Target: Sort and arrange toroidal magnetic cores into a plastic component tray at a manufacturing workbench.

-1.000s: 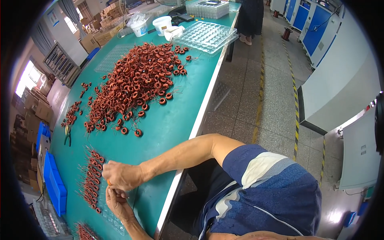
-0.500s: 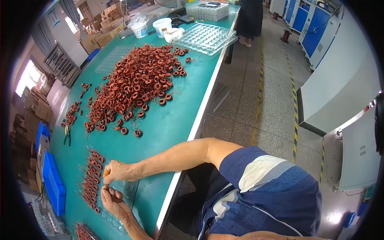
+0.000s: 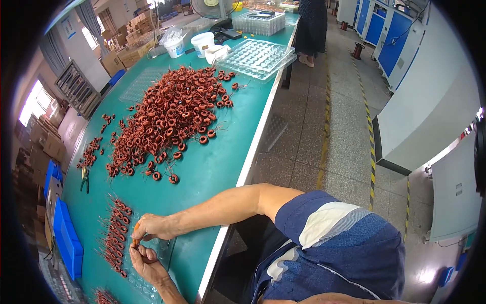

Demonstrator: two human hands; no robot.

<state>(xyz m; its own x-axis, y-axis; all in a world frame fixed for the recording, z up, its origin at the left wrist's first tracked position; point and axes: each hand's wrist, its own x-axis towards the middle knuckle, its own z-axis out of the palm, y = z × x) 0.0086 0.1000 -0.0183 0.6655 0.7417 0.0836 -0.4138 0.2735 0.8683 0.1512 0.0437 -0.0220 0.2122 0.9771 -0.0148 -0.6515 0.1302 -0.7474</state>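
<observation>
Just past the right side of a row of red-brown ring coils (image 3: 120, 230) with thin wire leads, my two hands meet fingertip to fingertip. My right hand (image 3: 156, 226) is closed in a pinch, with an orange cover on a fingertip. Below it, my left hand (image 3: 148, 264) has its fingers curled round a small red-brown piece, which looks like one more ring coil and is mostly hidden. What the right fingertips grip is too small to make out. Under my hands lies a clear plastic tray (image 3: 147, 290) with moulded pockets.
A large heap of ring coils (image 3: 169, 111) covers the middle of the green table (image 3: 202, 167). Pliers (image 3: 85, 181) lie left of it, near a blue bin (image 3: 67, 238). Clear trays (image 3: 255, 58) and white tubs (image 3: 203, 44) stand at the far end. A person (image 3: 310, 30) stands beyond.
My hands have drawn slightly apart, the right one rising a little and the left one dropping a little, with fingertips still close together. The whole view has shifted slightly.
</observation>
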